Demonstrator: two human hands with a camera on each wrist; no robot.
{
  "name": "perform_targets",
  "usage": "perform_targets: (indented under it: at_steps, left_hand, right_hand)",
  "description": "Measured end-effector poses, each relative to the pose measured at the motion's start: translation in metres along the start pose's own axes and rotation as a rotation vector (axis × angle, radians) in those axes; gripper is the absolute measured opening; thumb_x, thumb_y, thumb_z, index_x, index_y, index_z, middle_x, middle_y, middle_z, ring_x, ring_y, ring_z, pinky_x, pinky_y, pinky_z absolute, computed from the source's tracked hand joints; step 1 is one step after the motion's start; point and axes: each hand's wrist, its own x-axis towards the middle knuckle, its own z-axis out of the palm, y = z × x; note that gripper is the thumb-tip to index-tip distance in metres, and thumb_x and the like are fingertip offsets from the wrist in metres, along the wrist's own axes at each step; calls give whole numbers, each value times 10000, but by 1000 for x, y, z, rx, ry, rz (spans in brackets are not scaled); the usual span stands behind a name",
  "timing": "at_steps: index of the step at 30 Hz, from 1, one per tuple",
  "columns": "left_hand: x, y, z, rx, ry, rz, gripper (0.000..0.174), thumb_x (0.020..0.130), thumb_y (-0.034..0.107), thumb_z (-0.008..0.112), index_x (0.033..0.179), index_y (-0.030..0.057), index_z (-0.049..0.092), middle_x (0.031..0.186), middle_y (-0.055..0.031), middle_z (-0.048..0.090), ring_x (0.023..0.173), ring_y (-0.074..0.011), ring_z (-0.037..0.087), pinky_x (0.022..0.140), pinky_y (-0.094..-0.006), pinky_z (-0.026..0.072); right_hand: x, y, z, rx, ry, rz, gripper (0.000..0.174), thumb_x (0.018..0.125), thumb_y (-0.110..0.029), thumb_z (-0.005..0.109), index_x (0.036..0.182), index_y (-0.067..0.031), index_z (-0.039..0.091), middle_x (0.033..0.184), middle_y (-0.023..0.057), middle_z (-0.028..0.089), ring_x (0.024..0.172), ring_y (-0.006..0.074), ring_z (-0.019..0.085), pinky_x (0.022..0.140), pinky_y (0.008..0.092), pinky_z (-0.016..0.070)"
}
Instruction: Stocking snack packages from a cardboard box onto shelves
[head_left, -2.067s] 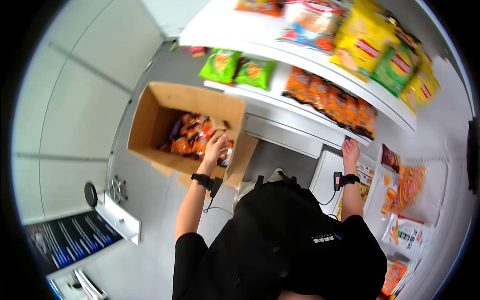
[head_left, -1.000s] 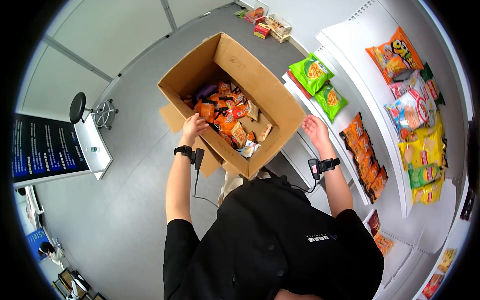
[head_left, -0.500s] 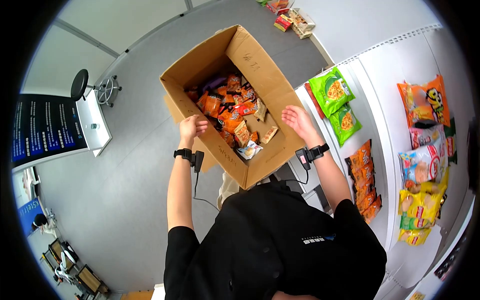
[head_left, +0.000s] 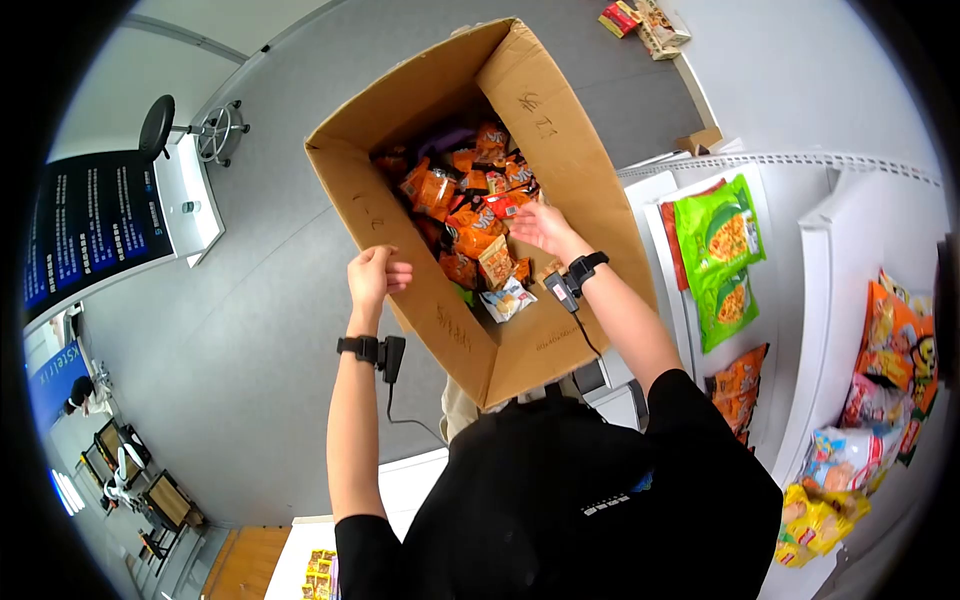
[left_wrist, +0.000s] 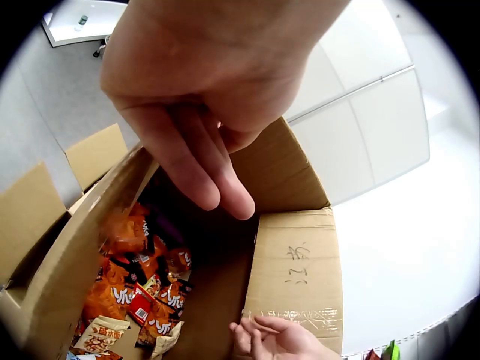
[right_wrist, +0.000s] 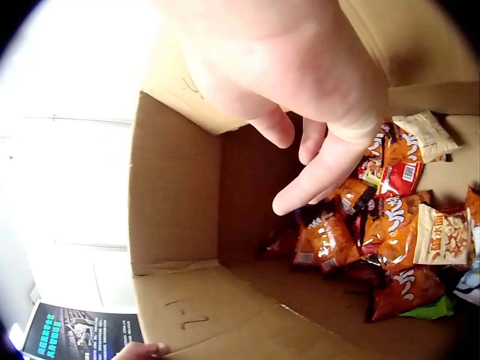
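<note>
An open cardboard box (head_left: pixel 566 150) holds many small snack bags, mostly orange packs (head_left: pixel 476 230), with a white-and-blue pack (head_left: pixel 507 299) and a beige pack (head_left: pixel 496 262) among them. The left hand (head_left: pixel 376 275) is at the box's left wall, fingers bent loosely and holding nothing; whether it touches the cardboard is unclear. Over the box's inside hangs the right hand (head_left: pixel 545 230), its fingers loosely extended above the packs with nothing held. The right wrist view shows the right hand (right_wrist: pixel 307 112) above orange packs (right_wrist: pixel 324 241).
White shelves on the right carry green noodle bags (head_left: pixel 718 235), orange packs (head_left: pixel 738 388) and yellow chip bags (head_left: pixel 815 522). Small boxes (head_left: pixel 655 25) lie on the floor at the back. A black stool (head_left: pixel 157 128) and a dark display board (head_left: pixel 100 225) stand at left.
The right hand has moved from the shelf side into the space over the box's packs. The left hand has gone from over the packs to the box's left wall. The view has turned.
</note>
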Motion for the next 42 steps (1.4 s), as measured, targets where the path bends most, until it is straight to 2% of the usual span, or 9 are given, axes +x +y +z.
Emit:
perform_targets:
  at_steps: [6,10,14,19,21,29,34,38,42]
  left_hand:
    - [-1,6,4,42,49,-26,236,892,184,473,925,-11,602,651,-131,640,493,-162,605,452,-255,487]
    - [-1,8,8,68,72,-46,241,896,186,472,931,-13,603,635,-130,635,475,-159,599,446,-253,486]
    - [0,8,11,98,119,-62,244,899,209,479,933,8,612,601,-89,619,438,-132,567,422,-237,462]
    - [4,4,12,133,144,-62,252,911,204,473,932,-6,612,572,-94,611,411,-132,557,396,-226,448]
    - [5,5,11,164,135,-67,247,915,191,470,933,-10,613,577,-110,615,427,-142,574,410,-235,461]
    - [6,1,12,177,141,-52,258,923,212,475,918,-6,613,568,-104,613,413,-135,561,405,-215,446]
    - [7,1,11,177,135,-57,256,921,207,474,921,-9,611,565,-105,610,407,-136,557,403,-220,449]
    - [6,2,11,185,132,-55,250,917,195,473,928,-13,612,559,-105,607,403,-139,556,399,-222,449]
    - [5,3,11,194,121,-47,251,915,192,472,934,-16,611,557,-104,605,405,-141,558,397,-223,449]
  right_hand:
    - [89,33,-27,-11,66,97,388,888,-207,519,1141,74,433,1217,217,456,904,316,599,771,417,558]
    - [121,55,-37,-91,175,128,385,904,-185,486,1221,18,402,1254,172,439,980,301,567,810,418,547]
    - [171,89,-58,-35,252,170,216,890,-177,521,1097,-116,510,960,55,553,727,221,565,678,372,536]
    - [214,118,-78,-133,291,189,213,894,-150,515,1099,-119,561,990,57,565,708,195,564,674,358,537]
    - [223,131,-86,-235,225,201,291,943,-129,415,1220,-114,500,1130,59,547,853,217,577,761,365,527]
    - [239,170,-93,-227,192,230,227,896,-175,551,1112,-117,586,1001,45,579,770,198,593,695,348,544]
    - [263,195,-107,-756,1,-137,239,847,-75,566,1073,2,575,792,104,590,619,188,582,540,309,514]
    - [225,164,-82,-318,160,32,208,794,-10,596,995,42,598,679,86,589,533,175,560,494,306,501]
    - [194,136,-77,-209,2,86,198,775,-47,661,953,26,614,755,63,612,623,152,584,576,289,515]
